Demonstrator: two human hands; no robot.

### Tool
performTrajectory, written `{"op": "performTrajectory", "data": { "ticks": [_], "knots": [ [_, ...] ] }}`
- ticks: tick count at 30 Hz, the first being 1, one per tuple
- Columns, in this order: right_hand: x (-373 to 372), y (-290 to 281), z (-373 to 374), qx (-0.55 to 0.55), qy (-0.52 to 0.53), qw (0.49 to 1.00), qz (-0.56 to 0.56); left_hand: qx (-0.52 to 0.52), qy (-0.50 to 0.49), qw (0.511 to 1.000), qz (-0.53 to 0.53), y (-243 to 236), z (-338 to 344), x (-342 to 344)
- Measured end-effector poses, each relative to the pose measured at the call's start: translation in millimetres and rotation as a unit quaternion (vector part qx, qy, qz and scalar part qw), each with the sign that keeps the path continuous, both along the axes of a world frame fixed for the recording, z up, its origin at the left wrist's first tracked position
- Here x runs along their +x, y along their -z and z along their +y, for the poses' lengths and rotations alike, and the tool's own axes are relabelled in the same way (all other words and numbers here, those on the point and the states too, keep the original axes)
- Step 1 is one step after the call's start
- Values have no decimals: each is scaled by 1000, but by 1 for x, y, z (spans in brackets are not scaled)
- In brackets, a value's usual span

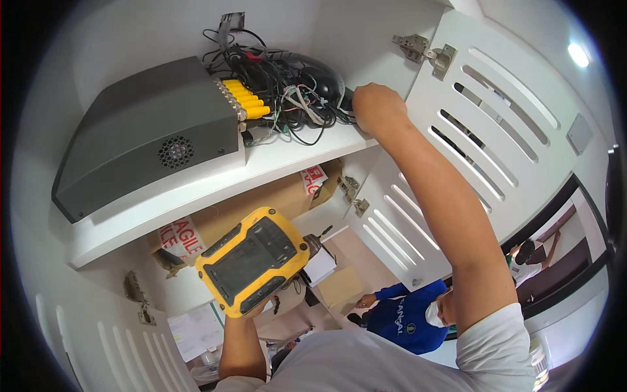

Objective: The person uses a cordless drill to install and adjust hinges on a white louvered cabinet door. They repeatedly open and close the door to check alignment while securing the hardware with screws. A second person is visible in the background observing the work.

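My left hand (253, 311) supports a rugged yellow-and-black handheld device (251, 264) from below, just under the shelf; most of the fingers are hidden behind it. Up at the right end of the shelf, my right hand (379, 108) is closed in a fist beside a tangle of black cables (261, 72). What its fingers grip is hidden. A rounded glossy black object (323, 81) sits among the wires by that hand. Several yellow connectors (248, 103) line the side of a dark grey recorder-like box (150, 117), which rests on the shelf.
Below the white shelf (163, 196) lies a taped cardboard box (261, 196). Slatted cabinet doors (483, 124) swing out at upper right, with a lower door (395, 228) and another door (117, 346) at left. A person in a blue top (408, 317) is below right; another (526, 264) is near a doorway.
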State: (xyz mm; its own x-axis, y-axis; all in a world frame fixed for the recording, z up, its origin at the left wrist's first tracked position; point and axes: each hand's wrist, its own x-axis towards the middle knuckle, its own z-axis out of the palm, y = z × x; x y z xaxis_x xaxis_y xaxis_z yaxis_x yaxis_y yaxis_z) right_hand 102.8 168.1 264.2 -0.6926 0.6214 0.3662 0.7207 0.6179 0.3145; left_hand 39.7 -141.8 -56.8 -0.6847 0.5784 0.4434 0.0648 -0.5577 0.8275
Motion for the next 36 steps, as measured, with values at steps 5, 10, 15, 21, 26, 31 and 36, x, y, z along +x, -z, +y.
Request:
{"op": "performTrajectory", "data": {
  "ticks": [5, 10, 15, 21, 26, 31, 36],
  "knots": [
    [-2, -1, -1, 5, -1, 1000, -2, 67, 97, 969, -218, 19, -17, -1],
    [-4, -14, -2, -18, 30, 999, -35, 94, 127, 948, -277, 25, -32, 9],
    [-5, -9, -1, -5, 26, 999, -37, 76, 108, 971, -200, 24, -38, 20],
    [1, -3, 2, 29, -16, 999, 25, -5, 48, 993, -104, 22, -46, 29],
    [2, -8, -6, 40, -34, 995, 88, -20, -2, 1000, 10, -21, -40, 33],
    [19, -12, -22, 12, -191, 945, 264, 32, 25, 999, -30, -122, -36, 47],
    [45, 13, -41, -364, -353, 672, 540, 86, -23, 996, -31, -224, -22, 46]
  ]
}}
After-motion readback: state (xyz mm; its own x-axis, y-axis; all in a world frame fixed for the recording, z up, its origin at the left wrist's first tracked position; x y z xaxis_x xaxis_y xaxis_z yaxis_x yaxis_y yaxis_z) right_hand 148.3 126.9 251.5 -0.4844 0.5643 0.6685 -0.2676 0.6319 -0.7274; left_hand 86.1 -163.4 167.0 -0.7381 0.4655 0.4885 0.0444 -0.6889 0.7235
